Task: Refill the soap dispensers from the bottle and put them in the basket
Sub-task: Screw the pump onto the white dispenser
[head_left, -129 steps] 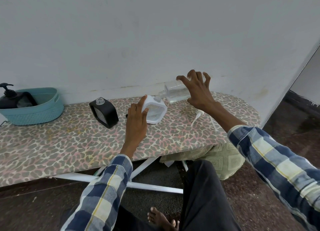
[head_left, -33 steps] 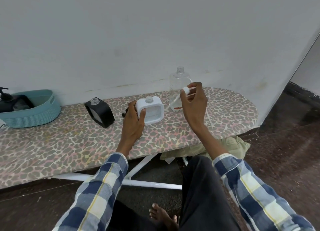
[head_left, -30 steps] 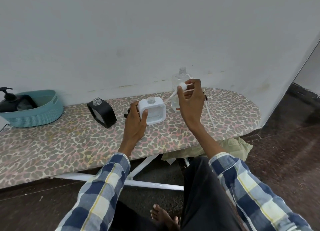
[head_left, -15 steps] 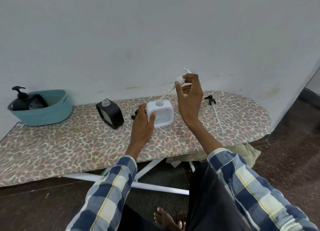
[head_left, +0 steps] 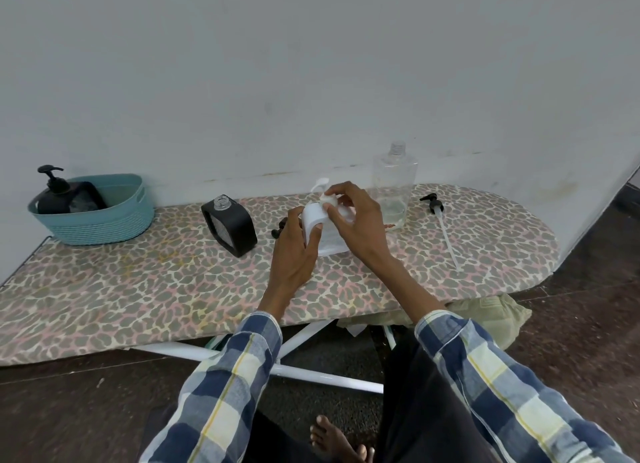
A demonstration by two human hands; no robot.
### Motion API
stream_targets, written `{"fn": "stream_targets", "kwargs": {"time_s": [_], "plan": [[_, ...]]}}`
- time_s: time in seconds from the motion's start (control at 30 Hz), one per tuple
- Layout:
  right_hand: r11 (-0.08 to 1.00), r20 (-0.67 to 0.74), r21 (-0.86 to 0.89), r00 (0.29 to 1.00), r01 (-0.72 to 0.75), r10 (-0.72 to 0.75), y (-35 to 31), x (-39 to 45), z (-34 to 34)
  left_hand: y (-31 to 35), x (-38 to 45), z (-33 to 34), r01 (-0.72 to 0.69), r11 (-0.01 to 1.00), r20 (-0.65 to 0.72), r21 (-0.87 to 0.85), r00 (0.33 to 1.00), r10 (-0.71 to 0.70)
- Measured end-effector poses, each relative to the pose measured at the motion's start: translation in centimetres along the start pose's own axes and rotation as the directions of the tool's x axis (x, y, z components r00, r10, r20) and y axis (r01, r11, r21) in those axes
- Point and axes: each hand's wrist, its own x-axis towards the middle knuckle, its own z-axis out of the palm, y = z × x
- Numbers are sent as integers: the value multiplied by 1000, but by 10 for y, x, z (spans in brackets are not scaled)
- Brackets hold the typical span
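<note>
A white square soap dispenser [head_left: 317, 224] stands on the leopard-print board, gripped from the left side by my left hand [head_left: 294, 251]. My right hand [head_left: 356, 216] pinches the white pump head [head_left: 323, 193] down on the dispenser's neck. Behind my right hand stands the clear refill bottle [head_left: 394, 182], uncapped and nearly empty. A black square dispenser [head_left: 230, 228] with an open neck stands to the left. The teal basket [head_left: 100, 216] at far left holds a black pump dispenser [head_left: 55, 194].
A black pump with a long tube [head_left: 441, 223] lies on the ironing board [head_left: 138, 289] right of the bottle. Another small black pump [head_left: 280, 227] peeks out behind my left hand. The wall runs close behind the board. White legs and a cloth show below.
My right hand has brought the white pump down from above, its tube now inside the white dispenser. Earlier it set the clear bottle upright. My left hand has stayed on the dispenser.
</note>
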Motion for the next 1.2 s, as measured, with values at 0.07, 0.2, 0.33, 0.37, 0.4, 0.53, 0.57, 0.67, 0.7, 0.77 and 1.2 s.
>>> {"fn": "stream_targets", "kwargs": {"time_s": [0.07, 0.2, 0.33, 0.37, 0.4, 0.53, 0.57, 0.67, 0.7, 0.77, 1.2], "plan": [[997, -18, 58, 998, -51, 52, 1, 3, 0, 0, 0, 0, 1, 1000, 1, 0, 1000, -1], [978, -10, 142, 988, -150, 153, 4, 8, -3, 0, 1, 0, 21, 1000, -1, 14, 1000, -21], [981, 86, 75, 981, -181, 174, 9, 14, -7, 3, 1, -2, 19, 1000, 8, 24, 1000, -19], [984, 111, 40, 979, -175, 170, 10, 16, -8, 3, 1, -2, 18, 999, 12, 27, 1000, -19], [985, 136, 11, 976, -171, 168, 11, 20, -8, 4, 1, -2, 18, 999, 15, 30, 1000, -18], [976, 132, -29, 967, -217, 219, 10, 28, -8, 6, 0, -3, 23, 999, 22, 35, 999, -24], [973, 103, -40, 967, -229, 232, 10, 27, -6, 5, 0, -3, 21, 999, 22, 38, 1000, -22], [970, 38, -64, 970, -236, 239, 13, 20, 0, 4, 1, -2, 6, 999, 19, 47, 1000, -7], [973, 46, -43, 972, -227, 229, 14, 18, 1, 3, 1, -2, 4, 999, 18, 49, 1000, -5], [981, 114, 12, 975, -194, 191, 16, 16, -1, 2, 1, -1, 5, 999, 15, 51, 1000, -6], [971, 180, 44, 958, -236, 225, 14, 13, -4, -1, 2, 1, 12, 999, 11, 38, 1000, -12]]}}
